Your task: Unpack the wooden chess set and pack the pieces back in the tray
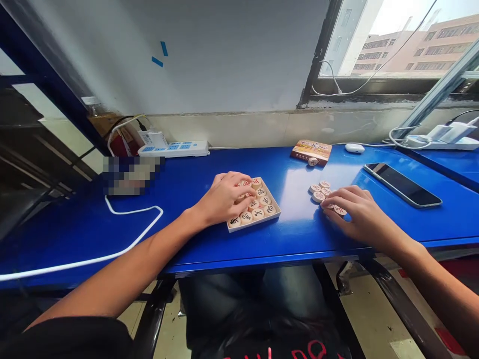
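A shallow white box (pixel 255 227) holds rows of round wooden pieces with red or black characters. Over its left side, my left hand (pixel 224 199) has finger and thumb closed around a round piece (pixel 250 194); the palm hides part of the box. To the right, several round pieces with red characters, one of them a loose piece (pixel 318 197), lie on the blue table (pixel 292 232). My right hand (pixel 359 212) reaches over that group from the right, thumb and fingers closed on a piece at its near edge, partly hidden by the fingers.
Behind the loose pieces lies a brown printed box lid (pixel 312 150) with one piece (pixel 313 161) at its front. A phone (pixel 402 184) and white earbud case (pixel 354 148) are at the right. A power strip (pixel 174 149) and white cable (pixel 123 249) are at the left.
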Available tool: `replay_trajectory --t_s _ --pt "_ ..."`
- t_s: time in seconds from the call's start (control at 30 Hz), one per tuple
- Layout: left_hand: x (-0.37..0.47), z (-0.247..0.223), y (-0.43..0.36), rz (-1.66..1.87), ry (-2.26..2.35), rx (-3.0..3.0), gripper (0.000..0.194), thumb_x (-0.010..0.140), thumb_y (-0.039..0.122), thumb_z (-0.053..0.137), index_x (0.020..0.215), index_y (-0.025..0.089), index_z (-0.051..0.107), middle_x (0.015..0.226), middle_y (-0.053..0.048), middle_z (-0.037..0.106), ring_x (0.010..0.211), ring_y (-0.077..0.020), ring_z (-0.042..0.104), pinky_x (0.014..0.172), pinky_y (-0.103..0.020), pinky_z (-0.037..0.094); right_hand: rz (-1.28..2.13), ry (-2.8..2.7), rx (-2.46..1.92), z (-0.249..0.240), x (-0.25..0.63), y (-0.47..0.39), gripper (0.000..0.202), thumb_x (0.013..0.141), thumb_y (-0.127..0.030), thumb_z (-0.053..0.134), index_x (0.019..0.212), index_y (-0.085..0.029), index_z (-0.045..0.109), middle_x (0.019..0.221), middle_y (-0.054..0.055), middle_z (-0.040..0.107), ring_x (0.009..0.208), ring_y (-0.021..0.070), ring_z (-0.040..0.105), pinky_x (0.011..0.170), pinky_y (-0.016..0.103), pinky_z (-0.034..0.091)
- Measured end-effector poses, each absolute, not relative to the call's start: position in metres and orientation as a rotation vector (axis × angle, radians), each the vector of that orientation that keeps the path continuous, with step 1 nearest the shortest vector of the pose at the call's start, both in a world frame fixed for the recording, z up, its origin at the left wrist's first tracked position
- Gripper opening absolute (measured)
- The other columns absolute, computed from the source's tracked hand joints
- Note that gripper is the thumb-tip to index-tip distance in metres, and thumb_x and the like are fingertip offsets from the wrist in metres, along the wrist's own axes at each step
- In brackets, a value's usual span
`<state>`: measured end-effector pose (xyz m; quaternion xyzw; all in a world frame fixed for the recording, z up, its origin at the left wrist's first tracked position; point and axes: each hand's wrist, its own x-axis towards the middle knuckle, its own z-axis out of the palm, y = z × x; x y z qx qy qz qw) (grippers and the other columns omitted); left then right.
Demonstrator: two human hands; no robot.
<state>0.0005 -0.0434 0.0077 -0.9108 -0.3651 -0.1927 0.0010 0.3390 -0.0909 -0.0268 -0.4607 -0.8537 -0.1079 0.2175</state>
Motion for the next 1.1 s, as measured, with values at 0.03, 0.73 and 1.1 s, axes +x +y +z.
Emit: replay_trajectory --t_s 0.03,0.73,1.1 --pt "0.000 0.007 -0.043 -0.598 -1.133 -2.862 0.023 0.091 0.033 0.049 0.102 0.028 0.069 0.122 -0.005 0.059 0.117 -0.0235 0.047 0.098 -0.043 0.030 -0.310 -2.364 -1.258 -0.032 0.341 -0.094 0.015 0.088 -0.026 0.050 0.095 -0.022 0.063 0.100 0.007 0.066 0.094 0.0262 0.057 0.081 0.044 0.044" --pt "-0.005 0.008 -0.042 -0.546 -1.149 -2.788 0.020 0.091 0.034 0.053 0.099 0.028 0.070 0.109 -0.003 0.065 0.107 -0.0219 0.053 0.100 -0.047 0.026 -0.199 -2.140 -0.953 0.007 0.259 -0.060 0.011 0.089 -0.027 0.053 0.097 -0.020 0.055 0.107 0.011 0.058 0.105 0.0250 0.055 0.090 0.043 0.047" --pt "-0.005 0.005 -0.033 -0.677 -1.492 -2.802 0.032 0.090 0.035 0.047 0.119 0.025 0.058 0.121 -0.005 0.056 0.114 -0.0242 0.048 0.100 -0.047 0.027 -0.256 -2.373 -1.214 -0.036 0.321 -0.107 0.016 0.090 -0.022 0.047 0.095 -0.018 0.061 0.095 0.010 0.060 0.091 0.0241 0.055 0.084 0.043 0.048"
